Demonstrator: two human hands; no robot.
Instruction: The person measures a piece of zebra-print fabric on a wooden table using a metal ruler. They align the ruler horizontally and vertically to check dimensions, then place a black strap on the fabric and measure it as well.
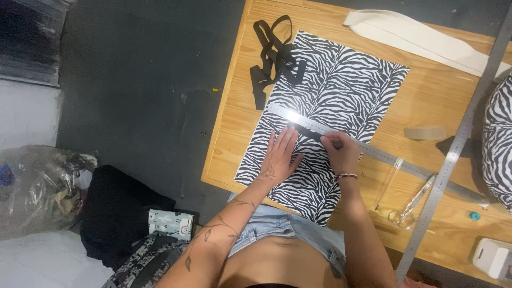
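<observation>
A piece of zebra-print fabric point(341, 80) lies flat on a wooden table point(426, 96). A metal ruler point(384, 156) lies slantwise across it. My left hand point(280, 157) rests flat on the fabric just below the ruler, fingers spread. My right hand point(341, 152) sits beside it at the ruler's edge, fingers pinched on a short black strip point(310, 133) that lies along the ruler. A bundle of black strap point(274, 56) lies at the fabric's far left corner.
Scissors point(410, 205) and a second long metal ruler point(453, 154) lie to the right. A roll of clear tape point(425, 132), folded white cloth point(421, 37), more zebra fabric point(498, 144) and a white device point(493, 258) sit around the table. Bags are on the floor at left.
</observation>
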